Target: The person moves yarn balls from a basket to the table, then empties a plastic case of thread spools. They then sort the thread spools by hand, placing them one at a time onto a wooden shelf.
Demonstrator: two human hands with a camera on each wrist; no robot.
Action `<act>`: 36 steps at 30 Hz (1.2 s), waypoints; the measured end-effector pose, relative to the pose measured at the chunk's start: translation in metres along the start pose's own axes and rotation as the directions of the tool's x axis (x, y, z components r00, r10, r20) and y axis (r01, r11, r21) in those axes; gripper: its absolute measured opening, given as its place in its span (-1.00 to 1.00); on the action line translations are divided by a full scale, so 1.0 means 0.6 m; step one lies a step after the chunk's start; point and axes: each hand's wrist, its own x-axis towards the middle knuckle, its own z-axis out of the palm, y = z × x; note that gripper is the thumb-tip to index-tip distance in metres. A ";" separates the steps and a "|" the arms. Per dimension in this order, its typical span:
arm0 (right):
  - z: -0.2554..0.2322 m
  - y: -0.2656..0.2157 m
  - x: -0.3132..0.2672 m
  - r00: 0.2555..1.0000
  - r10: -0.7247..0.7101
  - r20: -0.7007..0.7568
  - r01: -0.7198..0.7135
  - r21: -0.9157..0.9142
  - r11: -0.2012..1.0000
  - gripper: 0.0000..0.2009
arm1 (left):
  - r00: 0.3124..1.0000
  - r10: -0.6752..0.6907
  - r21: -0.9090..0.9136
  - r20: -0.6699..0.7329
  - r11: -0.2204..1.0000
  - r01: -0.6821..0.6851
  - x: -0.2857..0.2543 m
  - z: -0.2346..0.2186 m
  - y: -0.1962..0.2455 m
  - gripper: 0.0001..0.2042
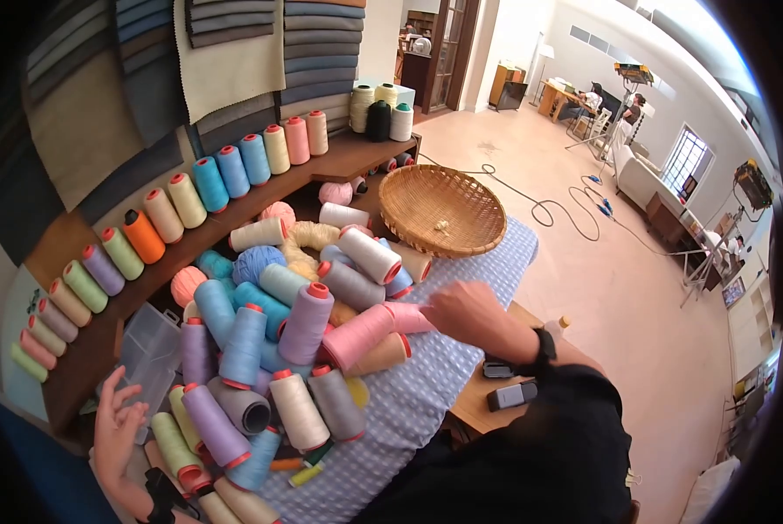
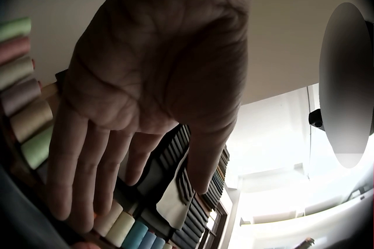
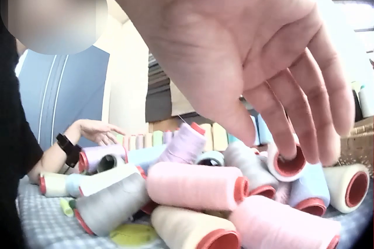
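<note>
A heap of thread cones lies on a checkered cloth [image 1: 409, 393]. My right hand [image 1: 474, 314] hovers at the heap's right side, by a pink thread cone [image 1: 412, 318]. A second pink thread cone [image 1: 359, 336] lies beside that one. From the right wrist view, the fingers [image 3: 318, 103] are loosely extended above the cones and hold nothing. On the far left, my left hand [image 1: 118, 428] is raised near a clear plastic box [image 1: 151, 349] and a light green thread cone [image 1: 175, 444]. Its palm [image 2: 158, 56] is bare in the left wrist view, fingers spread.
A woven basket [image 1: 444, 214] stands behind the heap. Upright cones line a wooden shelf [image 1: 260, 188] under hanging fabric swatches [image 1: 225, 70]. Balls of yarn, one blue [image 1: 259, 264], lie among the cones. A small dark device [image 1: 511, 396] sits on the wooden tabletop at right.
</note>
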 end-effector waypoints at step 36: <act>0.025 -0.045 -0.073 0.073 -0.884 0.462 0.069 0.882 0.466 -0.75 | 0.999 -0.024 0.025 0.023 0.999 0.023 0.000 -0.003 -0.002 -0.42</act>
